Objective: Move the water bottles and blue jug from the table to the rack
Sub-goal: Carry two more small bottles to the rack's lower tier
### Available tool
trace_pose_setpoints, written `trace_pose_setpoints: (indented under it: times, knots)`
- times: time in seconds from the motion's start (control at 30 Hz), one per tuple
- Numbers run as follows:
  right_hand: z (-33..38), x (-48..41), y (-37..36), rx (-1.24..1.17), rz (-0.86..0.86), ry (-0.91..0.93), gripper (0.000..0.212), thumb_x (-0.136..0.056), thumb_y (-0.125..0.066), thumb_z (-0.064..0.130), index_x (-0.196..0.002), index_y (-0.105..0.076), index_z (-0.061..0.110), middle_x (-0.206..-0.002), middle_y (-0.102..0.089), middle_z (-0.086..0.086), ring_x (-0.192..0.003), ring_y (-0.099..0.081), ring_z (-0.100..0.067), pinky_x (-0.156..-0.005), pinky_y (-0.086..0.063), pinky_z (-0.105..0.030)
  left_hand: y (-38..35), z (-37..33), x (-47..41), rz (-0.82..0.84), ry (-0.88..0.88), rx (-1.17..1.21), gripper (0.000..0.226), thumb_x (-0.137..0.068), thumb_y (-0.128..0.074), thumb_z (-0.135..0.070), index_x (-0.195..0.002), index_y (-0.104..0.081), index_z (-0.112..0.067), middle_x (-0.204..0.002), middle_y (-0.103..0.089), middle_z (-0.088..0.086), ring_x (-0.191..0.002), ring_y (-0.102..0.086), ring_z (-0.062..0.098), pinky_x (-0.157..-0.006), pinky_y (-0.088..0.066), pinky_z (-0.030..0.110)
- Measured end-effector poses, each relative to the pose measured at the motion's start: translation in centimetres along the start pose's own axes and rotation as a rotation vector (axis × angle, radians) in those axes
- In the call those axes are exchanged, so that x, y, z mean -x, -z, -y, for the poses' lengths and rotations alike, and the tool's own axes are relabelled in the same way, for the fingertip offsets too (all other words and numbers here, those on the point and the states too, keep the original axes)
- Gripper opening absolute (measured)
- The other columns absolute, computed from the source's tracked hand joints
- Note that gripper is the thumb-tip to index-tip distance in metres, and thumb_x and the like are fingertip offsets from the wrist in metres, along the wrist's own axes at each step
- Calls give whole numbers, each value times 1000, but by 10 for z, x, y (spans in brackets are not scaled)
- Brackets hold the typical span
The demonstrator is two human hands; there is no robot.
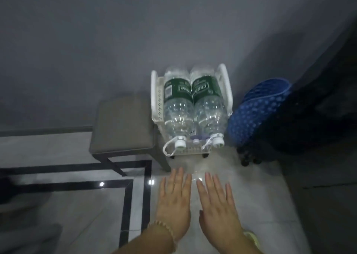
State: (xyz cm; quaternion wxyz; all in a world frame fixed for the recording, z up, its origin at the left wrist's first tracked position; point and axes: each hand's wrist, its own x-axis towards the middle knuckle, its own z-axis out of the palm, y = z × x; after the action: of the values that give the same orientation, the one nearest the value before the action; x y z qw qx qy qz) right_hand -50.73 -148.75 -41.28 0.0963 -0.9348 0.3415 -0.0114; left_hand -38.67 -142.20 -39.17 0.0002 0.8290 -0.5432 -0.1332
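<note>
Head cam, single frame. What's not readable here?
Head view:
- Rack lower tier: covered by left bottle and right bottle; only purple bits show between the caps.
- Blue dotted object right of the rack: blurred, its right side lost in shadow; jug or not, unclear.
- Bottle bases: smeared by blur.

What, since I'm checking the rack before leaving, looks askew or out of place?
The left bottle and right bottle lie on their sides across the white rack, caps toward the person. Right of it, a blue dotted container leans tilted. No spill shows.
</note>
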Motion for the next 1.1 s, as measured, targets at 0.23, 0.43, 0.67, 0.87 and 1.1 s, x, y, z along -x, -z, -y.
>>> trace_pose_setpoints:
  times: [0.23, 0.43, 0.67, 0.87, 1.1]
  knots:
    - [67, 43, 173, -31, -201, 109, 116, -21, -87, 23, -128, -43, 14, -134, -54, -15, -143, -11, -20, -112, -7, -41, 166, -6, 96, -124, -47, 35, 94, -56, -72, -17, -143, -35, -14, -150, -30, 11, -139, -23, 26, -114, -6, 47]
    - [101, 58, 272, -31, -366, 322, 87, -51, -83, 23, -132, -53, 8, -140, -47, -20, -131, -39, -35, -106, -17, -54, 248, -14, 165, -393, 238, -19, 82, -69, -66, -36, -143, -34, -17, -150, -31, 10, -138, -28, 27, -109, -25, 50]
    - [177, 129, 318, -80, -398, 551, 68, -78, -35, 44, -137, -48, 13, -148, -35, -17, -138, -28, -32, -111, -11, -53, 275, -1, 316, -580, 483, -133, 74, -91, -37, -45, -146, 8, -26, -157, 11, 4, -141, 18, 21, -110, 9, 47]
    - [287, 216, 337, -130, -409, 810, 59, -80, -53, 40, -134, -51, 15, -146, -39, -16, -135, -32, -32, -107, -19, -62, 292, 23, 456, -703, 722, -190, 71, -94, -37, -44, -145, 11, -28, -156, 14, 2, -140, 21, 21, -108, 17, 45]
    - [422, 341, 333, -152, -395, 1000, 72, -84, -61, 27, -147, -26, 24, -155, -7, -7, -143, -2, -27, -111, 1, -57, 283, 48, 648, -775, 925, -230, 68, -94, -41, -41, -146, 1, -29, -158, 2, 4, -143, 6, 26, -109, 12, 43]
